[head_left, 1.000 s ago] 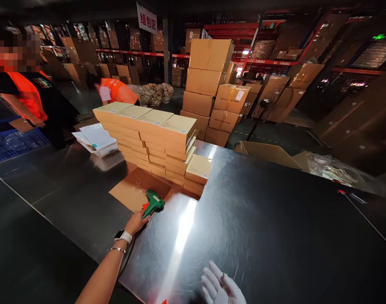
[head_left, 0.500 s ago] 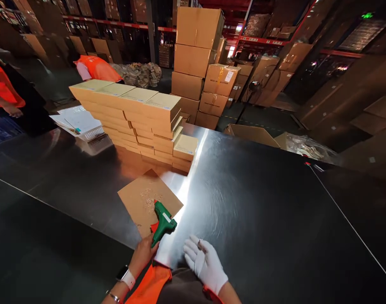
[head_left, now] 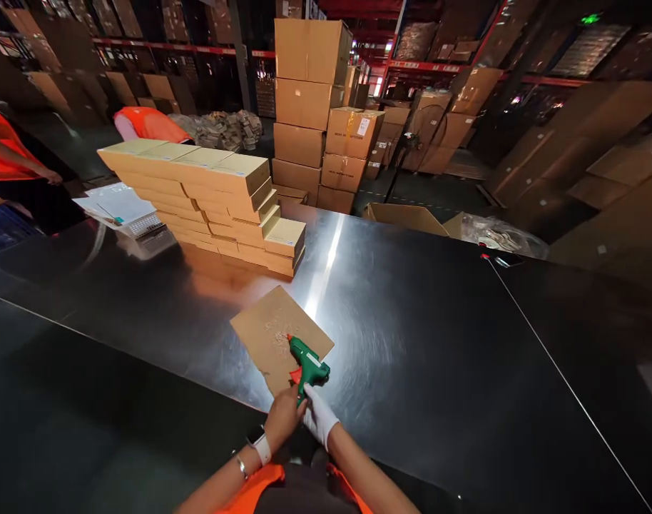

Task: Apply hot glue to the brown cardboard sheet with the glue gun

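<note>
The left hand, bare, grips the handle of the green glue gun low in the frame's centre; the gloved right hand closes on it too, above a cardboard sheet.

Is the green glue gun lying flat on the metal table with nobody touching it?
No, the left hand grips the glue gun over the cardboard sheet, and the gloved right hand touches its handle.

A single head-worn camera looks forward and down from above the person's chest. Both hands' fingers sit close, at bottom centre; beyond them the shiny steel worktop stretches away toward distant stacked brown cardboard cartons and warehouse shelving.
</note>
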Motion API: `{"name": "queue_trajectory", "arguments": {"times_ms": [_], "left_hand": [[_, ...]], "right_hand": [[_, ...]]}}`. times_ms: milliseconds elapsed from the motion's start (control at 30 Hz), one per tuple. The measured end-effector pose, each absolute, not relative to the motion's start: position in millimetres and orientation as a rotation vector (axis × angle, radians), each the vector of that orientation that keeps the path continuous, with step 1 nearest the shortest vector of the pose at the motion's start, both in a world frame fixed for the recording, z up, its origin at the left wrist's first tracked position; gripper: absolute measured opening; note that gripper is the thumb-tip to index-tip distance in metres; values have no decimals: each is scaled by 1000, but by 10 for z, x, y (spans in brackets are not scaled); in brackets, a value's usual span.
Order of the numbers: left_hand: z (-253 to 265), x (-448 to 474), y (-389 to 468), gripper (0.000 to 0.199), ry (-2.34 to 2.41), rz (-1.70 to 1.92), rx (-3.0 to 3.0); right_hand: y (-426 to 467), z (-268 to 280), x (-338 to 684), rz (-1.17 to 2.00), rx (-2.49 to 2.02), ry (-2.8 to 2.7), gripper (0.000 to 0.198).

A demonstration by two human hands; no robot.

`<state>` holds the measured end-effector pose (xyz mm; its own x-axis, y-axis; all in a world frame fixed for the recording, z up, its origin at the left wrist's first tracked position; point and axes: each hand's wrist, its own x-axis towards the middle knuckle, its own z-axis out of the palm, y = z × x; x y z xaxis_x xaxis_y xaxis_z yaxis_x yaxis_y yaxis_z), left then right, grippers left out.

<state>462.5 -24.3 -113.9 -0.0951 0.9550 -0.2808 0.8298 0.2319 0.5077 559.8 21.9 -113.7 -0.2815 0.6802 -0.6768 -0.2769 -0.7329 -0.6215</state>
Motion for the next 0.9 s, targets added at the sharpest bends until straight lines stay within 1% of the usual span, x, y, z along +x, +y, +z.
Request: {"name": "queue_trajectory", "arguments": {"times_ms": [133,333,500,567,667,800,900], "left_hand": [[-1113,4827,-418,43,1957,256,1779],[-1340,4521,-568,63,2037,135,1799],[-1473,4749,-648,57,2076,124,1836],[-1496,4858,-651,57,2004,121,1908],[-1546,4888,-620,63,1756,107,2085],[-1651,4794,-516,72,1556,42,2222],[-1732,4763,-407,69,1459,-6,2304]], "right_hand": [[238,-1235,5721,1960,-1409,-511,45],[237,-1205,6087,1834,-1403,-673,53],[216,-1139,6483,1795,-1430,-789,61],[178,-1160,6618,1765,-1478,-792,67],[121,-1219,6794,1681,-1576,-770,71],[124,-1228,7057,1558,-1712,-857,70],[185,-1129,7282,1373,-1836,-1034,66]]}}
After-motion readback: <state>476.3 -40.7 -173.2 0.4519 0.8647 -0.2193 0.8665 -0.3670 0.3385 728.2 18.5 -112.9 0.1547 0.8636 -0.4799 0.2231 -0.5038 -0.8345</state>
